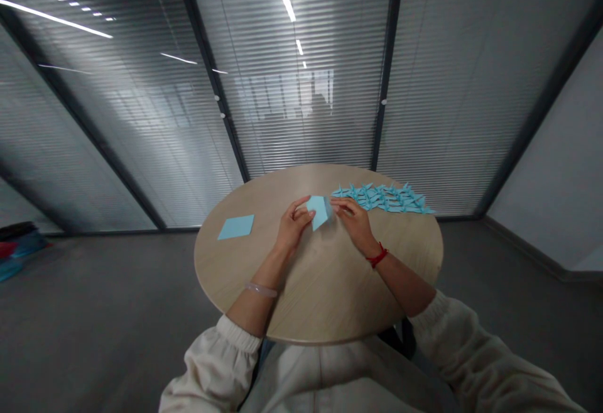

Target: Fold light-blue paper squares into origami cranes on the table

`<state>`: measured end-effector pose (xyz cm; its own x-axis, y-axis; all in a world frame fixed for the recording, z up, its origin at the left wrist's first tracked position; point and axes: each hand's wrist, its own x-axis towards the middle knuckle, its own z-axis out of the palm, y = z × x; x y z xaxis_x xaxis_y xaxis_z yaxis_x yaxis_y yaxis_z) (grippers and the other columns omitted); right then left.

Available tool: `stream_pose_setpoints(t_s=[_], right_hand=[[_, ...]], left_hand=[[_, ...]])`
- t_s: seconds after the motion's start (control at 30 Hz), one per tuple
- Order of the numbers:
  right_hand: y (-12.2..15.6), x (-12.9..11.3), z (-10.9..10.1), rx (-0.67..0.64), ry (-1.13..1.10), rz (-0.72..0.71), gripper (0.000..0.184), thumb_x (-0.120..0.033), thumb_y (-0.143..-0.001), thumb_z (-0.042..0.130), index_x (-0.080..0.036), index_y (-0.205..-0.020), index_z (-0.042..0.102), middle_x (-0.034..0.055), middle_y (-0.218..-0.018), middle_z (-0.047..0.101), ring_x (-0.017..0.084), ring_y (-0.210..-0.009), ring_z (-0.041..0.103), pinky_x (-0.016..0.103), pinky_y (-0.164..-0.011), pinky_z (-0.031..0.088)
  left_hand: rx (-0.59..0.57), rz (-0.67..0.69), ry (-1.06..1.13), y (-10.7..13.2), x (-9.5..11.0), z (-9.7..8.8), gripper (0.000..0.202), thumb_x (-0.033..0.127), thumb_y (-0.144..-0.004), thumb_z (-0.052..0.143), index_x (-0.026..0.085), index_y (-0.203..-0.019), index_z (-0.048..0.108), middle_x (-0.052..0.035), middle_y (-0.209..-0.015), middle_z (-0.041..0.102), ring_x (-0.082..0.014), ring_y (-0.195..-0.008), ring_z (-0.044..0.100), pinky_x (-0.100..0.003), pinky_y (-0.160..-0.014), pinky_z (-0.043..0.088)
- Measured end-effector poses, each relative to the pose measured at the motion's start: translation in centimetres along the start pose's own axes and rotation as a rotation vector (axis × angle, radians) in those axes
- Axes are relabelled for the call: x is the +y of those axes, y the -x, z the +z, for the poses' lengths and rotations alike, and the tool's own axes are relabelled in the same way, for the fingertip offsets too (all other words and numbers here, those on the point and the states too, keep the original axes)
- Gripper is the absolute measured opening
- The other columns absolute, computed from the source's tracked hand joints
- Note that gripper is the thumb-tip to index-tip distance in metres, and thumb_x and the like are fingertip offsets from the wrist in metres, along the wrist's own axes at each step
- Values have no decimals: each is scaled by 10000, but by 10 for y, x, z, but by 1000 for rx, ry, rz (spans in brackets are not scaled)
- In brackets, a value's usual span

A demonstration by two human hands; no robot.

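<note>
A piece of light blue origami paper, partly folded, is held up over the middle of the round table. My left hand pinches its left side between thumb and fingers. At the paper's right edge, beside a shaded flap, my right hand has its fingers drawn together on the edge. The fingertips of that hand are small and blurred. Several folded blue paper cranes lie close together in rows at the back right, just beyond my right hand. A flat stack or sheet of blue paper rests to the left.
The round wooden table stands right in front of my body. Behind it rises a glass partition with blinds. A white wall is on the right. Dark and coloured items sit on the floor at far left.
</note>
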<state>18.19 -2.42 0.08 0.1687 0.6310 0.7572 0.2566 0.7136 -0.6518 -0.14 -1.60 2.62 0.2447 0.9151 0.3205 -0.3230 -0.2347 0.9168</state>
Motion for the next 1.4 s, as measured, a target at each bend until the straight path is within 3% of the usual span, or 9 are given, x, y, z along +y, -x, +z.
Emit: stream_pose_setpoints(t_s=[0.1, 0.2, 0.37, 0.53, 0.63, 0.83, 1.0, 1.2, 1.4], right_hand=[[1, -2, 0, 10, -2, 52, 284, -371, -906, 518, -255, -1125, 657, 66, -1159, 655, 186, -1081, 600, 377, -956, 469], [2, -8, 2, -40, 3, 41, 294, -376, -904, 522, -269, -1145, 652, 60, -1187, 646, 183, -1112, 585, 357, -952, 477], [5, -12, 8, -151, -31, 62, 296, -407, -877, 568, -265, -1114, 676, 60, -1137, 669, 174, -1036, 623, 318, -863, 528], [7, -9, 10, -171, -75, 73, 296, -412, -866, 587, -258, -1098, 689, 60, -1134, 684, 178, -1045, 631, 320, -865, 534], [7, -10, 10, -177, -96, 90, 288, -403, -860, 599, -260, -1091, 694, 55, -1133, 690, 176, -1028, 641, 318, -864, 537], [7, -17, 11, -191, -126, 141, 294, -399, -833, 630, -260, -1081, 701, 54, -1126, 699, 188, -978, 664, 325, -828, 549], [8, -19, 11, -256, -110, 199, 338, -392, -805, 660, -242, -1107, 690, 60, -1151, 690, 171, -876, 675, 293, -753, 550], [5, -20, 9, -258, -82, 212, 341, -429, -803, 651, -222, -1068, 706, 65, -1080, 711, 164, -803, 657, 277, -683, 532], [4, -22, 8, -244, -98, 242, 395, -480, -802, 641, -229, -1103, 688, 70, -1113, 692, 191, -908, 649, 319, -789, 523]], left_hand=[[25, 106, -119, -3, -4, -2, 518, 291, -683, 770, 152, -1156, 614, -26, -841, 690, -119, -753, 629, -263, -749, 506], [-15, 156, -182, -6, -8, -3, 457, 305, -723, 729, 159, -1144, 629, -17, -822, 677, -115, -758, 616, -261, -753, 495], [-72, 158, -182, -5, -8, -3, 489, 341, -769, 685, 161, -1216, 595, -20, -823, 669, -115, -757, 605, -253, -738, 488], [-69, 114, -157, -1, -5, 1, 657, 332, -751, 703, 195, -1354, 483, 17, -747, 624, -101, -697, 579, -246, -708, 498], [-45, 115, -181, -1, -6, 1, 642, 316, -735, 716, 198, -1333, 514, 34, -703, 585, -96, -664, 561, -247, -686, 512], [61, 295, -486, 0, -4, -2, 322, 377, -740, 715, 217, -1019, 730, -60, -945, 632, -164, -823, 591, -264, -644, 530], [152, 457, -641, 3, 0, -4, 205, 379, -759, 712, 258, -916, 763, -92, -1124, 623, -233, -1046, 581, -323, -763, 532], [79, 411, -660, 3, -3, -7, 209, 341, -830, 641, 222, -960, 753, -79, -992, 740, -227, -932, 674, -402, -914, 499], [88, 293, -745, 4, -2, -7, 274, 295, -891, 546, 212, -1099, 703, -59, -1058, 730, -186, -808, 702, -326, -813, 545]])
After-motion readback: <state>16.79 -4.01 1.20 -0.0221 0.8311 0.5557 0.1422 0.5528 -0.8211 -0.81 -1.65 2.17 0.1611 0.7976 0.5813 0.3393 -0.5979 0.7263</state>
